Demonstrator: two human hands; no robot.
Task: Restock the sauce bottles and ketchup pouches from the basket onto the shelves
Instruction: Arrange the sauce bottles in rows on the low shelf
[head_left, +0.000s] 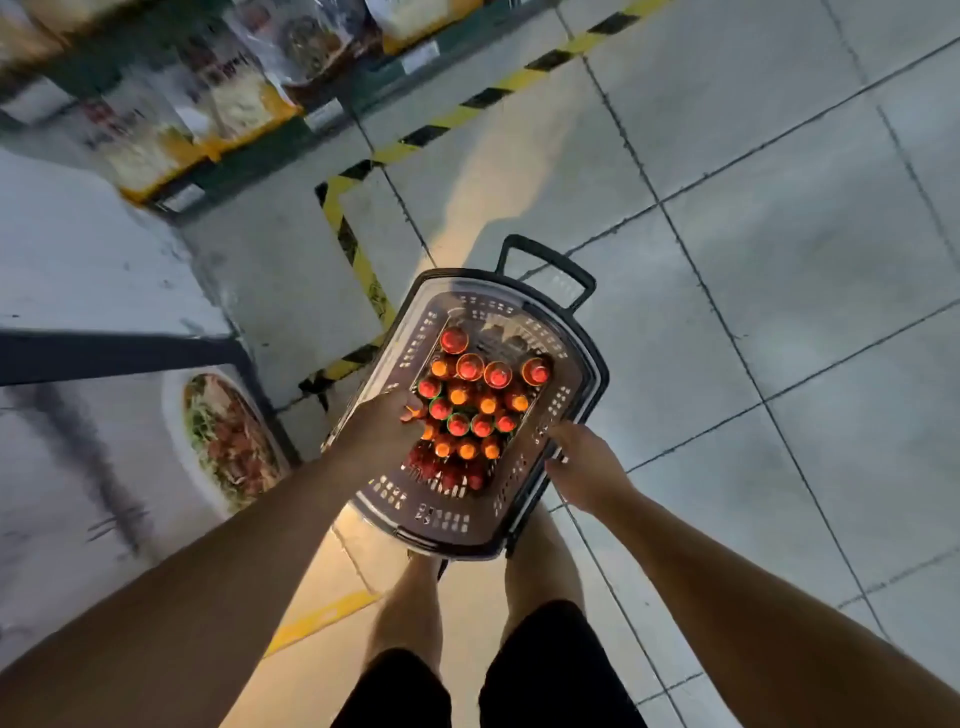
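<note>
dark perforated plastic basket (582, 395) sits on the grey tiled floor at frame centre, packed with upright red and orange capped sauce bottles (470, 395); red ketchup pouches (441, 470) lie at its near end. left hand (387, 423) curls over the bottles at the left edge, grip on one unclear. right hand (584, 462) rests at the right rim, fingers loosely bent, cannot tell if gripping. risk: pulling one bottle topples its tight neighbours. shelves of blurred packets (208, 104) upper left.

Person seen from above: both forearms bare, no sleeves, watch or rings in view, left hand (387, 423) and right hand (584, 467) ungloved, black shorts (483, 686) ending above the knees, lower legs bare, feet hidden under the basket (589, 395).
</note>
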